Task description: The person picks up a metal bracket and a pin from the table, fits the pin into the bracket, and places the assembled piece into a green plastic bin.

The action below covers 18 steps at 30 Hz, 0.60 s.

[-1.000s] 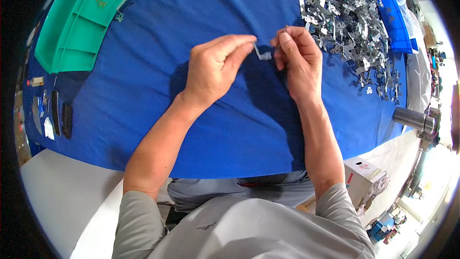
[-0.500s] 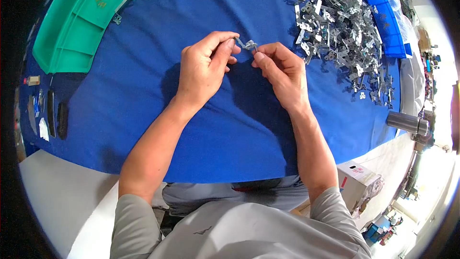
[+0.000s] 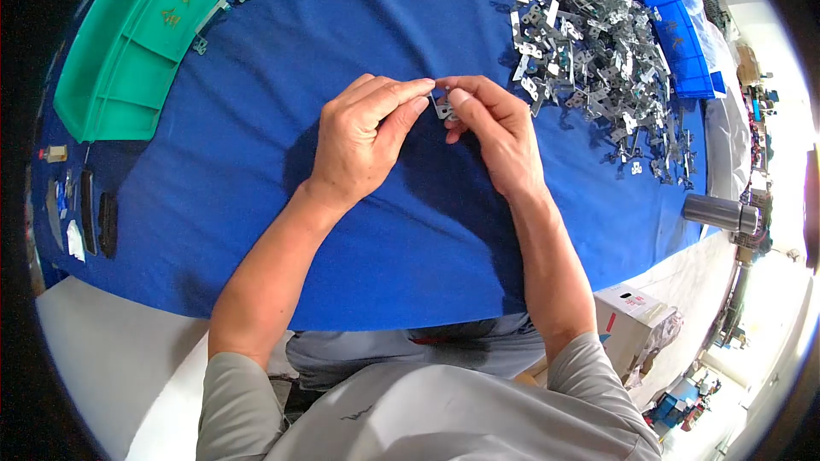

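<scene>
Between my two hands, above the blue cloth, is a small metal bracket (image 3: 443, 108) with holes in it. My left hand (image 3: 363, 137) pinches its left end between thumb and forefinger. My right hand (image 3: 500, 124) grips the other end, thumb on top and fingers curled underneath. The fingertips of both hands nearly meet, and they hide much of the part. A large pile of similar metal brackets (image 3: 598, 55) lies to the right of my right hand.
At the upper left stands a green bin (image 3: 141, 60), with a few metal brackets (image 3: 224, 7) beside it. A blue bin (image 3: 679, 34) borders the pile. A dark grey cylinder (image 3: 720, 213) sits at the right edge. Black strips (image 3: 108, 224) lie at the left on the blue cloth (image 3: 384, 265).
My hands have come closer together around the bracket, and the bracket has been turned so less of it shows. The whole view has shifted slightly.
</scene>
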Each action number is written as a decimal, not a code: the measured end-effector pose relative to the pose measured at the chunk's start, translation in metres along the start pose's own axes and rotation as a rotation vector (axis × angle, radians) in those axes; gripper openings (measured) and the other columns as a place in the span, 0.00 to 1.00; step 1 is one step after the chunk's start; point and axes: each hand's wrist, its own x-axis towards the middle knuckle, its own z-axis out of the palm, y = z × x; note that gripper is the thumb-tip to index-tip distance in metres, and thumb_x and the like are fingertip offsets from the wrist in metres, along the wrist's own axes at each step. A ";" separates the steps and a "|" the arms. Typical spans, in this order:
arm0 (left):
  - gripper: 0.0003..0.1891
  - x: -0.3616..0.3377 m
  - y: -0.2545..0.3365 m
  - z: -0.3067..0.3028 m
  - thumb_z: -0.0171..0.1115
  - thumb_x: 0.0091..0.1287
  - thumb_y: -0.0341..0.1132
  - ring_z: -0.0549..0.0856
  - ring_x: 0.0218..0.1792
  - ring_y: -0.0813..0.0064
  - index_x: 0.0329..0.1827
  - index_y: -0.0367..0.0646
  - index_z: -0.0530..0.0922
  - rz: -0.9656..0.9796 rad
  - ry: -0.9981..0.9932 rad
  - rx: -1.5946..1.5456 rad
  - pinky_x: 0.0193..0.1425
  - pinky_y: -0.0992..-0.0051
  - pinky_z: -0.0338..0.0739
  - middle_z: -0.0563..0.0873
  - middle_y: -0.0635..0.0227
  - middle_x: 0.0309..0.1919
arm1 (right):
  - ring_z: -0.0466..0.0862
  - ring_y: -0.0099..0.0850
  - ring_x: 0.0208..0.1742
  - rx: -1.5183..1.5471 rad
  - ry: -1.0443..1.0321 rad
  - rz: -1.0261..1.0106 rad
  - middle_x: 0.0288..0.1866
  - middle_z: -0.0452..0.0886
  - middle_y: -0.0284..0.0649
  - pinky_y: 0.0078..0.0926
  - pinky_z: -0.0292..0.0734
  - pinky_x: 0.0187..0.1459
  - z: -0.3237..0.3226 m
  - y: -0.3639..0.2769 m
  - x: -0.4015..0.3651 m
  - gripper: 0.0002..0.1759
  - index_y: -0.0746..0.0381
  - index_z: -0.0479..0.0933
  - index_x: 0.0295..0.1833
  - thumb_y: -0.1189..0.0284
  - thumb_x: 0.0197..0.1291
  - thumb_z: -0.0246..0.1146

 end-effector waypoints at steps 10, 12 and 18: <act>0.10 -0.004 0.000 0.000 0.63 0.77 0.32 0.87 0.34 0.79 0.55 0.39 0.87 -0.321 -0.037 -0.191 0.36 0.78 0.82 0.91 0.65 0.38 | 0.75 0.15 0.31 0.025 0.202 -0.042 0.32 0.81 0.29 0.17 0.70 0.32 -0.001 -0.002 0.000 0.09 0.64 0.82 0.47 0.69 0.75 0.64; 0.13 -0.003 -0.001 -0.002 0.57 0.82 0.36 0.86 0.35 0.85 0.60 0.41 0.85 -0.519 0.008 -0.300 0.33 0.84 0.81 0.91 0.69 0.41 | 0.75 0.14 0.31 -0.050 0.147 -0.013 0.32 0.81 0.29 0.16 0.70 0.33 -0.001 -0.001 -0.002 0.08 0.65 0.82 0.47 0.70 0.74 0.63; 0.13 -0.002 -0.002 -0.002 0.58 0.82 0.35 0.87 0.36 0.84 0.60 0.41 0.85 -0.531 0.004 -0.366 0.32 0.84 0.82 0.91 0.68 0.41 | 0.76 0.15 0.32 -0.136 0.066 -0.034 0.33 0.83 0.31 0.18 0.72 0.33 0.008 0.001 -0.005 0.09 0.66 0.82 0.48 0.70 0.75 0.64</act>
